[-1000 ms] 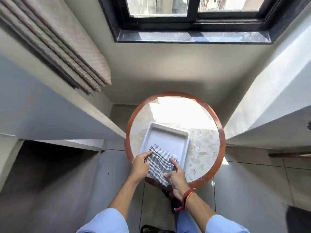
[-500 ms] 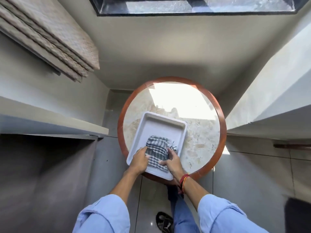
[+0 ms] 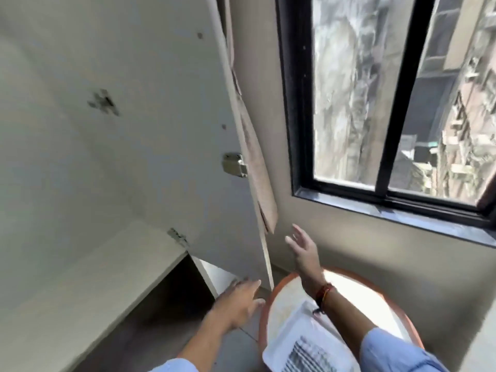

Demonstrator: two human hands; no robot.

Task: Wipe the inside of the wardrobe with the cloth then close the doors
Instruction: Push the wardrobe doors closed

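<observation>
The checked cloth (image 3: 308, 357) lies folded in a white tray (image 3: 284, 334) on the round table (image 3: 264, 318) at the bottom right. The pale wardrobe door (image 3: 134, 103) stands open and fills the left of the view, with a metal latch (image 3: 234, 165) near its edge. A white shelf (image 3: 94, 277) of the wardrobe shows below it. My left hand (image 3: 239, 302) is empty with fingers spread, close to the door's lower edge. My right hand (image 3: 303, 248) is raised and open, just right of the door's edge, holding nothing.
A black-framed window (image 3: 389, 103) fills the upper right, with its sill (image 3: 402, 213) above the table. A folded beige blind (image 3: 257, 162) hangs beside the door's edge. Grey floor tiles (image 3: 236, 350) show between the wardrobe and the table.
Both hands have let go of the cloth, which now lies in the tray. My head has turned up and left toward the wardrobe door, and both hands have risen toward its edge.
</observation>
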